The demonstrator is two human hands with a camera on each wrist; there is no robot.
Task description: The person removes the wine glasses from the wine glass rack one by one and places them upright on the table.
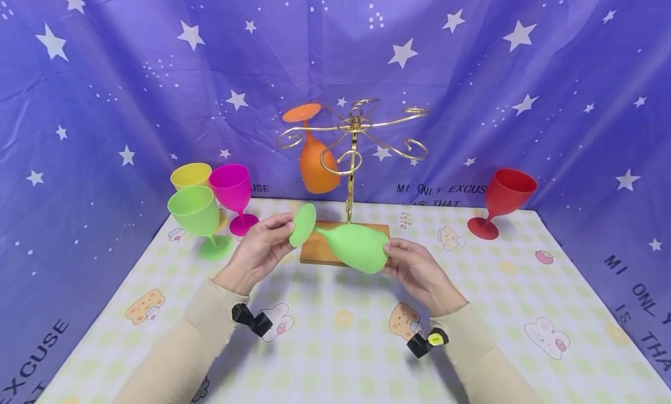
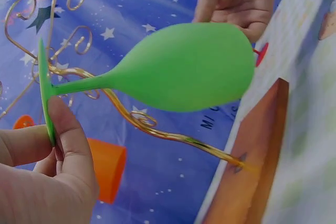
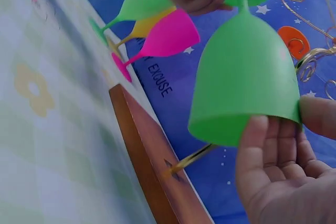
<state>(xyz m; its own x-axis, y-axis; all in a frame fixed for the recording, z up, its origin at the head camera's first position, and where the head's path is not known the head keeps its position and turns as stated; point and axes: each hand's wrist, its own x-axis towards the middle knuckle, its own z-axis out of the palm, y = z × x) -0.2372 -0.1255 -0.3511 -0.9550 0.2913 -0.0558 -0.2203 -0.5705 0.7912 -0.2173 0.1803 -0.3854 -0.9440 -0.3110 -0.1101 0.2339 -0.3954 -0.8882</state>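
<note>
A green goblet [image 1: 359, 247] lies nearly sideways in the air, its foot to the left and its bowl tipped slightly down to the right. My left hand [image 1: 264, 247] pinches the round foot between thumb and fingers. At the rim of the bowl, my right hand [image 1: 419, 273] grips with the thumb outside and fingertips at the opening, as the right wrist view shows. Just behind stands a gold metal rack [image 1: 355, 159] with curled arms on a wooden base [image 1: 320, 252]. An orange goblet [image 1: 317, 165] hangs upside down from one of its left arms.
Upright at the left are a second green goblet [image 1: 194, 212], a magenta goblet [image 1: 230, 185] and a yellow goblet [image 1: 190, 174], partly hidden. A red goblet [image 1: 509, 191] stands at the right. A checked cloth [image 1: 335, 357] covers the table, with a starry curtain [image 1: 335, 43] behind.
</note>
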